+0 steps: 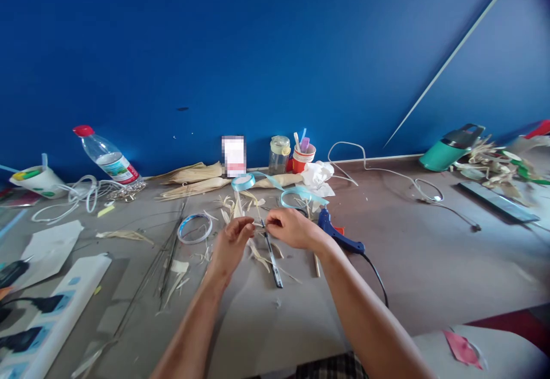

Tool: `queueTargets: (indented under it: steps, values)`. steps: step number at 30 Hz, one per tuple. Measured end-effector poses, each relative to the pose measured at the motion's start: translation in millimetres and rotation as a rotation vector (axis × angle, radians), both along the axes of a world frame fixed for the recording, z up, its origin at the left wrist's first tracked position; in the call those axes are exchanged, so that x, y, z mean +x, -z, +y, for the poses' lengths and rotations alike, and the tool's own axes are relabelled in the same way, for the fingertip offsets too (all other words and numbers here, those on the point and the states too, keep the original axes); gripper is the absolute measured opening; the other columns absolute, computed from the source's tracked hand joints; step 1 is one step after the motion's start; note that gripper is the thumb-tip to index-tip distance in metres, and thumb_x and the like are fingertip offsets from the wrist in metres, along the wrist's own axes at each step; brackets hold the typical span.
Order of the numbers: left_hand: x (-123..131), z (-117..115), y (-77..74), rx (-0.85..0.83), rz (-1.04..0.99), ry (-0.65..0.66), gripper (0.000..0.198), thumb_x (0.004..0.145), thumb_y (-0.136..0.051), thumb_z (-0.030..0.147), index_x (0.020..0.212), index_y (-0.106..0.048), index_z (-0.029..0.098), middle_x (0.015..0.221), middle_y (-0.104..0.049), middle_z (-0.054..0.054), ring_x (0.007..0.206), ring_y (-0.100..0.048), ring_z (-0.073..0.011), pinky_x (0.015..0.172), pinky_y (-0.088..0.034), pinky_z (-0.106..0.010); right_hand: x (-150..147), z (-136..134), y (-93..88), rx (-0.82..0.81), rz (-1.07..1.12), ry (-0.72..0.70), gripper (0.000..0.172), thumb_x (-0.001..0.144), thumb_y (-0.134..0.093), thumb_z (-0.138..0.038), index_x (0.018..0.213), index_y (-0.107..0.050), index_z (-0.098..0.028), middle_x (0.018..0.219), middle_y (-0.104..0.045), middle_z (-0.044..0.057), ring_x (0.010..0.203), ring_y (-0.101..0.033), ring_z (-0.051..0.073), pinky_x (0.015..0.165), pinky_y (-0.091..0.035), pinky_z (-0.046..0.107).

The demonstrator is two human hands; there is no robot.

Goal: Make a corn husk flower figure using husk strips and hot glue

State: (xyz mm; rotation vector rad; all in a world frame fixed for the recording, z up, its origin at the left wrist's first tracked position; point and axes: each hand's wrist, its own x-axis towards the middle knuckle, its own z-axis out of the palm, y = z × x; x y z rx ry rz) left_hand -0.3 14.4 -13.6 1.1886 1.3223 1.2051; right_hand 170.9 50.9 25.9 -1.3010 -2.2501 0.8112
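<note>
My left hand (pixel 237 238) and my right hand (pixel 289 227) meet above the middle of the table, fingers closed in pinches. A thin pale strand seems to run between the fingertips, too small to make out surely. Under them lies a pen (pixel 274 261), its upper end partly hidden by the fingers. Dry husk scraps (pixel 260 260) are scattered around it. A blue hot glue gun (pixel 341 235) rests beside my right forearm. To the left of my left hand is a roll of tape (pixel 195 229). Light blue ribbon (pixel 303 193) curls behind my right hand.
Along the blue wall are dried husks (pixel 193 181), a pixelated phone-like panel (pixel 234 156), a jar (pixel 279 155), paper cups (pixel 303 158) and a tilted water bottle (pixel 109 158). Thin wires (pixel 165 258) and a power strip (pixel 64 316) lie left; a green flask (pixel 449 148) lies right.
</note>
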Motion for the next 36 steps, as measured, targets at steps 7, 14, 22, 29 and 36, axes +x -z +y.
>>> queueTargets:
  steps: [7, 14, 22, 29, 36]
  values:
    - [6.9, -0.9, 3.7, -0.028, 0.105, 0.109, 0.015, 0.072, -0.060, 0.030, 0.078, -0.066, 0.018, 0.059, -0.059, 0.002, 0.057, -0.054, -0.0123, 0.057, -0.039, -0.023, 2.9, 1.9, -4.5, -0.019, 0.024, -0.001, 0.011, 0.073, -0.053, -0.017, 0.063, -0.057, -0.016, 0.061, -0.054, -0.003, 0.057, -0.043, 0.008, 0.055, -0.030, 0.020]
    - [1.9, 1.3, 3.0, 0.001, 0.003, -0.070, 0.018, 0.074, -0.059, 0.034, 0.074, -0.060, 0.016, 0.056, -0.055, 0.003, 0.051, -0.048, -0.0092, 0.054, -0.037, -0.022, 8.1, 5.4, 6.6, -0.004, 0.229, 0.145, 0.024, 0.084, -0.046, -0.034, 0.076, -0.059, -0.016, 0.061, -0.051, -0.003, 0.057, -0.042, 0.009, 0.054, -0.032, 0.020]
    - [-3.8, 6.5, 12.5, -0.045, -0.275, -0.152, 0.029, 0.066, -0.070, 0.040, 0.076, -0.059, 0.015, 0.061, -0.057, 0.003, 0.053, -0.050, -0.0082, 0.055, -0.039, -0.020, -9.8, -12.5, 39.9, -0.009, -0.136, 0.096, 0.019, 0.082, -0.049, -0.024, 0.086, -0.066, -0.018, 0.083, -0.065, 0.006, 0.073, -0.058, 0.015, 0.063, -0.037, 0.023]
    - [-1.2, 5.1, 9.9, -0.068, -0.337, -0.119, 0.024, 0.068, -0.069, 0.036, 0.072, -0.059, 0.015, 0.059, -0.056, 0.004, 0.053, -0.049, -0.0072, 0.056, -0.038, -0.020, -15.6, -19.7, 43.3, 0.103, -0.366, 0.003, 0.021, 0.082, -0.047, -0.020, 0.081, -0.068, -0.020, 0.084, -0.063, 0.009, 0.070, -0.060, 0.017, 0.065, -0.040, 0.027]
    - [5.1, 4.3, 15.4, -0.093, -0.288, -0.091, 0.023, 0.069, -0.067, 0.037, 0.072, -0.060, 0.015, 0.054, -0.052, 0.005, 0.051, -0.044, -0.0075, 0.052, -0.034, -0.020, -19.8, -17.1, 51.5, 0.124, 0.069, 0.123, 0.022, 0.086, -0.044, -0.017, 0.093, -0.065, -0.016, 0.091, -0.063, 0.009, 0.087, -0.060, 0.017, 0.076, -0.043, 0.025]
